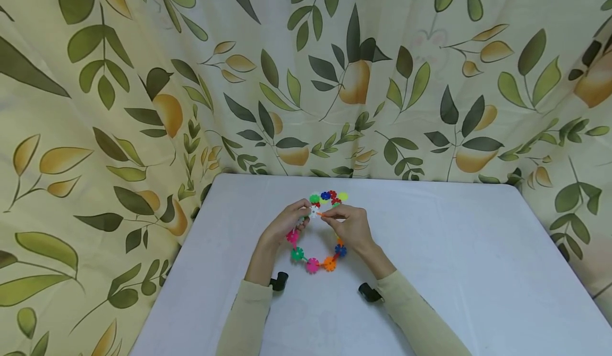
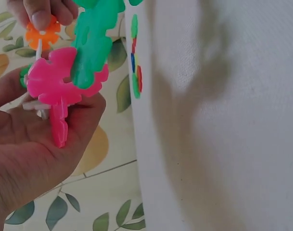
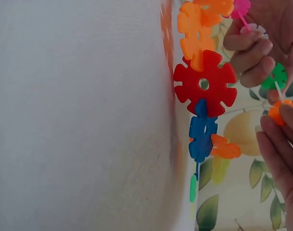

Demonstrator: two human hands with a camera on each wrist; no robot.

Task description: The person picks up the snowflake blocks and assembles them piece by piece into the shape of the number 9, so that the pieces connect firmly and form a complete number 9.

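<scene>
My left hand grips one end of a chain of notched, flower-shaped plastic interlocking discs. A white disc shows at its fingertips, with a green disc beside it in the right wrist view. Between its fingers and thumb, my right hand pinches an orange disc, which meets the white disc's edge. From the left hand the chain loops toward me through a pink disc, a green disc, a red disc and a blue disc. Part of the loop is hidden behind the right hand.
Beyond the hands, near the table's back edge, are more coloured discs, among them a blue disc and a yellow disc. A white cloth covers the table. Behind it hangs a leaf-patterned curtain. Each wrist bears a small black camera.
</scene>
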